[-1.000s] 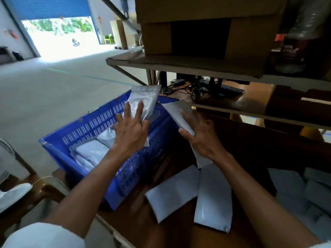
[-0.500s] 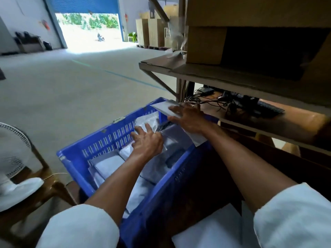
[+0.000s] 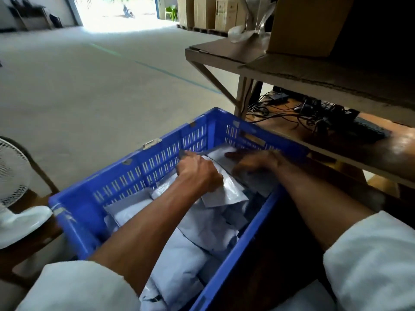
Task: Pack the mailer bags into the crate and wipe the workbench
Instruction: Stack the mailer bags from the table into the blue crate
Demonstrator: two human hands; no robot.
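Observation:
A blue slatted crate (image 3: pixel 157 158) sits at the left end of the dark wooden workbench (image 3: pixel 276 270) and holds several white mailer bags (image 3: pixel 202 239). Both hands are inside it at the far end. My left hand (image 3: pixel 198 173) is curled on a shiny white mailer bag (image 3: pixel 226 191) lying on the pile. My right hand (image 3: pixel 253 160) lies flat with fingers spread on another white mailer bag (image 3: pixel 221 153) near the crate's far wall. A bit of another mailer (image 3: pixel 312 297) shows on the bench at the bottom right.
A white fan (image 3: pixel 13 173) stands on a wooden stool left of the crate. Behind the crate a low shelf (image 3: pixel 336 140) carries tangled black cables and a keyboard. A cardboard-covered upper shelf (image 3: pixel 292 70) bears a cardboard box. Open concrete floor lies to the left.
Both hands have gone from above the crate's rim down into it with their mailer bags, which now lie on the pile. The view has swung left and closer to the crate.

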